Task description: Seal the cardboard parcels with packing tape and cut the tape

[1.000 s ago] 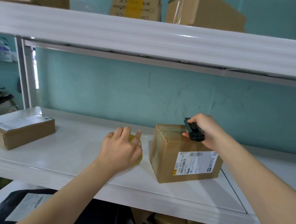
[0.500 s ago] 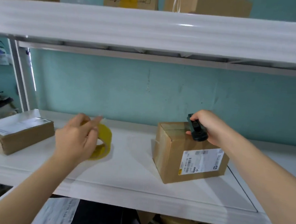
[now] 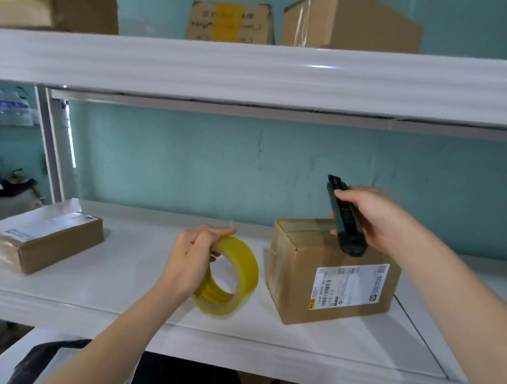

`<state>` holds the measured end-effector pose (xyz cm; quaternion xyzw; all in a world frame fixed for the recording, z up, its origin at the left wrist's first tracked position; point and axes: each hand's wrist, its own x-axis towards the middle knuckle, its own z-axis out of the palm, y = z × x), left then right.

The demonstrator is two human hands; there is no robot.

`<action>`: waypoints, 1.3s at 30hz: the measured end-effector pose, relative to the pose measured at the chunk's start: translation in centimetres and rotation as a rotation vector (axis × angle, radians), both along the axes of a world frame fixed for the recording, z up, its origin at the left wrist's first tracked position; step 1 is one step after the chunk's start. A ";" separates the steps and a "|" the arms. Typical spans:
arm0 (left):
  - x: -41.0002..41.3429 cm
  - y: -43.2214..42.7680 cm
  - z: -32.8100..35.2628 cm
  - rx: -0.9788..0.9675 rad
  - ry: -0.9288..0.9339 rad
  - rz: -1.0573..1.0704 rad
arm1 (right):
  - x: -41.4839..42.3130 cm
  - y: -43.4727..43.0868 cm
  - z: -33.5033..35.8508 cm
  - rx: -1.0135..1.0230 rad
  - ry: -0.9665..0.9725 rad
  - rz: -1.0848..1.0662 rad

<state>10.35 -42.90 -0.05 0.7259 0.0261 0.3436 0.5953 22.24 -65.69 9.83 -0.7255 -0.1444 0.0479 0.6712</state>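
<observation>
Shelf (image 3: 126, 273): two parcels (image 3: 59, 244) (image 3: 294, 278); left hand (image 3: 191, 253) grips one tape roll (image 3: 243, 261), right hand (image 3: 373, 218) one cutter (image 3: 345, 217).

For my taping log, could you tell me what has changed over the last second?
The left hand, gripping the tape roll, swung left, then back toward the labelled box. The right hand tipped the black cutter upward. That box and the flat parcel stayed put.

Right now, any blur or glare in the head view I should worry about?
Head view: mostly sharp; the tape roll and right hand are slightly motion-smeared; a small glare streak sits on the upper shelf; wide-angle bowing curves the shelf edges.
</observation>
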 end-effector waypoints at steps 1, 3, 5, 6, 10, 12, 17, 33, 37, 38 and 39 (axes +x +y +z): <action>-0.1 -0.2 0.2 -0.004 -0.005 -0.016 | -0.1 -0.6 0.4 0.020 -0.046 0.005; -0.2 -0.5 0.5 -0.058 -0.008 -0.049 | -0.1 -2.2 1.0 0.015 -0.146 -0.058; -0.4 -1.2 0.7 -0.128 -0.016 -0.097 | 0.4 -4.4 1.0 -0.030 -0.218 -0.203; -0.5 -1.5 0.8 -0.142 -0.017 -0.122 | 1.0 -5.8 0.7 -0.044 -0.219 -0.269; -0.8 -2.5 1.1 -0.077 -0.021 -0.189 | 3.6 -11.3 -2.6 -0.082 -0.033 -0.429; -0.9 -2.9 1.3 -0.049 0.001 -0.230 | 4.5 -13.0 -5.2 -0.188 0.040 -0.486; -0.7 -4.7 1.7 -0.003 0.032 -0.318 | 5.2 -13.9 -10.6 -0.460 0.179 -0.461; 0.8 -8.9 4.0 0.306 0.193 -0.533 | -1.5 -10.1 -1.8 -0.227 -0.519 -0.280; 0.9 -9.8 4.8 0.334 0.146 -0.593 | -7.1 -6.2 0.7 -0.287 -0.265 0.371; 0.9 -9.9 4.9 0.339 0.134 -0.597 | -7.6 -5.6 0.7 -0.320 -0.248 0.437; 0.9 -10.0 5.0 0.340 0.126 -0.602 | -7.9 -5.1 0.7 -0.334 -0.240 0.479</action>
